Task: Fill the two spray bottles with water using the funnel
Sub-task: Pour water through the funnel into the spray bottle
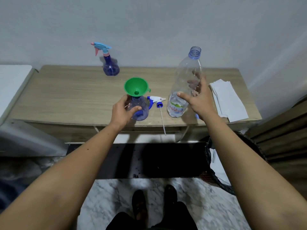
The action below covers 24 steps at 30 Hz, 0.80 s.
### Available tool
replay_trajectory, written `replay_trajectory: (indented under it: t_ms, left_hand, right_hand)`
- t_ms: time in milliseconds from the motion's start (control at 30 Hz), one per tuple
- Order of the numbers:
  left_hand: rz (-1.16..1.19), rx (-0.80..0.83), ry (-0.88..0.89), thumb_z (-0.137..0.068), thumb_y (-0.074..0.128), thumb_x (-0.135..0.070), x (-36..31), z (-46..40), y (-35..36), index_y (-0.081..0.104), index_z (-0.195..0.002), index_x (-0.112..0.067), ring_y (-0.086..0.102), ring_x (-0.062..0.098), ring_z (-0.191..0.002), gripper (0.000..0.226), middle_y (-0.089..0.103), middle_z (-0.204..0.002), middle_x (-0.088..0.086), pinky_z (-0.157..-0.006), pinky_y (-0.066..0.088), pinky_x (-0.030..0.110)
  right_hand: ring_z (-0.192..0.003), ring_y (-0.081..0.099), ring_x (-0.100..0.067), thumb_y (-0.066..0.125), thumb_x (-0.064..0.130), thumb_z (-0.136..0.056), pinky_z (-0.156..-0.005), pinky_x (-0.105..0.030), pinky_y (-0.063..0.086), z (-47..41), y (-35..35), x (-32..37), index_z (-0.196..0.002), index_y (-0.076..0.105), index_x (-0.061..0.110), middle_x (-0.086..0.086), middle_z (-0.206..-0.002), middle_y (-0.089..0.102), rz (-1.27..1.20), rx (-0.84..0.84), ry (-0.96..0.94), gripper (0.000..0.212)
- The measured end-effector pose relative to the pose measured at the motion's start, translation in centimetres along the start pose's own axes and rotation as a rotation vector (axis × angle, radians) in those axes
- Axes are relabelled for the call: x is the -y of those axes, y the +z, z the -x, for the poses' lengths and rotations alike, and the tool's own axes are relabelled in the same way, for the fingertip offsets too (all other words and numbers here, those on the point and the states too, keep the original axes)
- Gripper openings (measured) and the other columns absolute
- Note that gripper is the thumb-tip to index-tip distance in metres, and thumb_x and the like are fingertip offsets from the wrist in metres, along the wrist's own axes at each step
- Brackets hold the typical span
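A green funnel (135, 86) sits in the neck of a clear blue spray bottle (141, 110) near the table's front edge. My left hand (122, 112) grips that bottle's body from the left. Its white and blue spray head (155, 100) lies just to the right, the dip tube reaching past the table edge. A tall, uncapped water bottle (186, 70) stands further right, with only a little water at the bottom. My right hand (201, 101) holds it, thumb in front and fingers behind. A second purple spray bottle (109, 65), its blue-pink head on, stands at the back.
The wooden table (74, 90) stands against a grey wall. Folded white paper towels (229, 100) lie at its right end. A small blue cap (197, 116) sits by my right wrist. A bin with a black bag (216, 171) stands on the floor, lower right.
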<state>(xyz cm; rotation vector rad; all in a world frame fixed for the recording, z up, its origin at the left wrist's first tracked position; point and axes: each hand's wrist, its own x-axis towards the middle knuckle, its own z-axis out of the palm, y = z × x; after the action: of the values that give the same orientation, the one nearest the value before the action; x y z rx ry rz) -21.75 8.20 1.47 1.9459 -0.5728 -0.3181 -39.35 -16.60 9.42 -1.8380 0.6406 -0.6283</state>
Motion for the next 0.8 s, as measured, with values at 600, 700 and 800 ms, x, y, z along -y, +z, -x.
replay_trajectory:
  t_ms: [600,700,800]
  left_hand:
    - [0.029,0.005,0.0,-0.083,0.089,-0.007,0.1,-0.1,0.1,0.067,-0.13,-0.011,0.071,0.02,-0.111,0.052,0.074,-0.114,0.002,-0.106,0.058,0.042]
    - [0.016,0.01,0.007,-0.082,0.09,-0.009,0.0,-0.1,-0.1,0.067,-0.129,-0.012,0.071,0.021,-0.112,0.053,0.074,-0.113,0.001,-0.105,0.059,0.044]
    - [0.001,-0.002,0.019,-0.081,0.092,-0.01,0.2,-0.1,-0.1,0.069,-0.128,-0.011,0.073,0.022,-0.108,0.052,0.075,-0.11,0.002,-0.102,0.06,0.046]
  right_hand:
    - [-0.12,0.055,-0.018,0.096,0.032,-0.069,-0.105,-0.03,0.048,3.1,1.0,0.8,-0.146,0.042,0.017,-0.005,-0.135,0.052,0.02,-0.323,0.002,0.094]
    - [-0.103,0.053,-0.013,0.092,0.029,-0.075,-0.093,-0.029,0.049,5.0,2.5,2.8,-0.128,0.055,0.018,-0.007,-0.123,0.057,0.052,-0.345,-0.121,0.065]
    - [-0.095,0.056,-0.009,0.089,0.019,-0.08,-0.085,-0.022,0.047,5.8,4.5,4.2,-0.116,0.064,0.015,-0.005,-0.115,0.06,0.102,-0.293,-0.278,0.044]
